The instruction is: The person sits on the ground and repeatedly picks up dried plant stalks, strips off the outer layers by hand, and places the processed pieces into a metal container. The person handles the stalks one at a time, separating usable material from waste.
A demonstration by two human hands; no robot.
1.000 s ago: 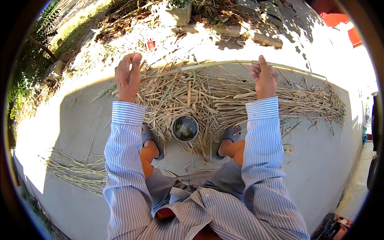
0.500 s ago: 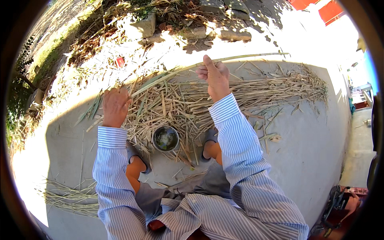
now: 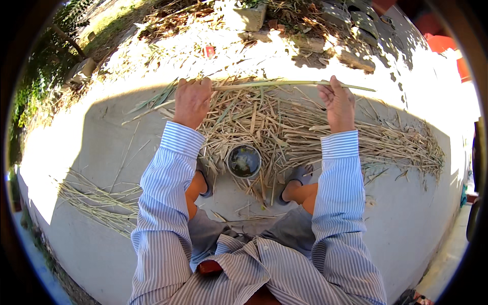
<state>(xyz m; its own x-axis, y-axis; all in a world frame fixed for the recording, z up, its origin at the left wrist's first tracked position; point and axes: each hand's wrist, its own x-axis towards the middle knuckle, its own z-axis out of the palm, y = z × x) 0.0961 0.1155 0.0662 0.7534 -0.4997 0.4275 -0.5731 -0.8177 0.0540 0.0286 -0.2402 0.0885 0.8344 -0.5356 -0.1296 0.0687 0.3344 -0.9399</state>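
A long, pale-green reed-like stalk (image 3: 277, 83) stretches nearly level between my two hands. My left hand (image 3: 193, 104) is closed round its thicker end at the left. Farther along, my right hand (image 3: 338, 107) pinches the stalk with the thumb on top, and the thin tip sticks out to the right beyond it. Below the stalk lies a wide heap of dry, straw-coloured stalks and leaf strips (image 3: 249, 114). A round, dark container (image 3: 244, 161) with water and some plant bits in it stands at the heap's near edge, between my feet.
A bundle of long dry stalks (image 3: 401, 145) spreads to the right. Thin greenish stalks (image 3: 101, 203) lie on the concrete at the left. Concrete blocks (image 3: 245, 18) and leaf litter border the sunlit far side, with a small red packet (image 3: 209, 51) nearby.
My right hand has slid along the stalk toward its thin tip, so the hands are farther apart. The stalk has gone from slanted to nearly level. The whole view has turned.
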